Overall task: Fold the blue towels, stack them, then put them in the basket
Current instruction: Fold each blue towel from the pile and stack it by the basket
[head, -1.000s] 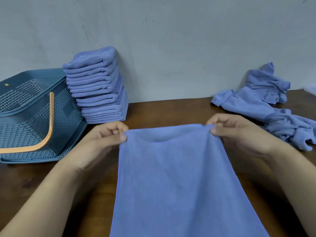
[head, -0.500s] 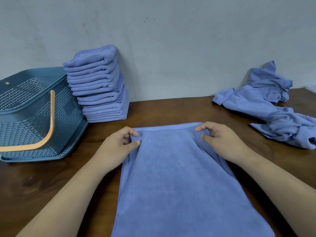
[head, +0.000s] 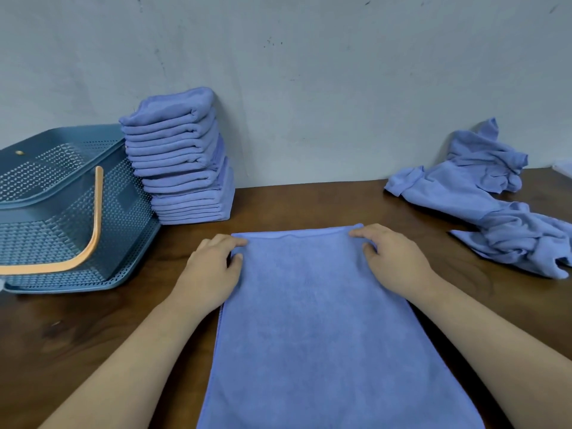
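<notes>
A blue towel [head: 312, 329] lies flat on the brown table, folded lengthwise, running from mid-table to the near edge. My left hand [head: 210, 270] pinches its far left corner, thumb on top. My right hand [head: 393, 258] pinches the far right corner the same way. A tall stack of folded blue towels [head: 182, 159] stands against the wall at the back left. The dark blue perforated basket [head: 130, 236] with an orange handle sits to the left of the stack. A heap of unfolded blue towels [head: 492, 196] lies at the back right.
The brown wooden table [head: 306, 205] ends at a pale wall behind. Bare wood shows between the stack and the unfolded heap. A pale object [head: 565, 167] peeks in at the right edge.
Both hands have lowered the towel's far edge onto the table and laid it flat. The edge was lifted a second ago; the fingers now press the corners down.
</notes>
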